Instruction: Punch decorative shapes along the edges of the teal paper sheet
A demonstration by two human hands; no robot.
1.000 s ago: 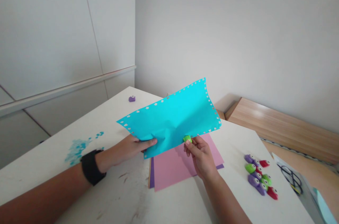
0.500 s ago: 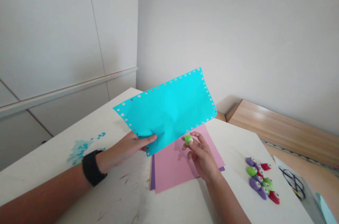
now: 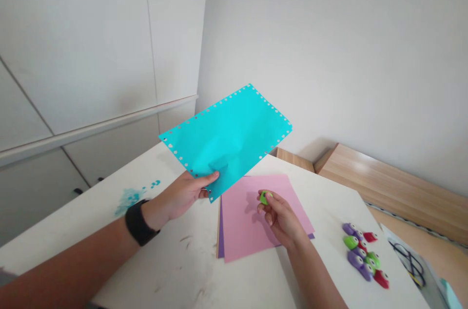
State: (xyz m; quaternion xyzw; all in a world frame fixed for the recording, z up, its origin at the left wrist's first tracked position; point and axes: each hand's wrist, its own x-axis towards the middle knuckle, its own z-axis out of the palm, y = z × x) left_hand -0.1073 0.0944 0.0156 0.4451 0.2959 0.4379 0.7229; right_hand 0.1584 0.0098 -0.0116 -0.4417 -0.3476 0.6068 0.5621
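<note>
My left hand (image 3: 185, 193) pinches the near corner of a cyan paper sheet (image 3: 228, 136) and holds it up above the white table (image 3: 175, 260). Small punched holes run along the sheet's edges. A black band sits on my left wrist. My right hand (image 3: 280, 216) is closed on a small green paper punch (image 3: 264, 197), held over a pink paper sheet (image 3: 256, 216) lying on the table, apart from the cyan sheet. A purple sheet shows under the pink one.
Several small purple, green and red punches (image 3: 361, 253) lie at the table's right. Cyan paper bits (image 3: 133, 197) are scattered at the left. White cabinets stand behind, a wooden surface (image 3: 398, 182) to the right, and a bag with black cord (image 3: 411, 260) at the right edge.
My left hand has lifted the cyan sheet up and away from the green punch. My right hand with the punch has come off the sheet's edge and lowered over the pink paper.
</note>
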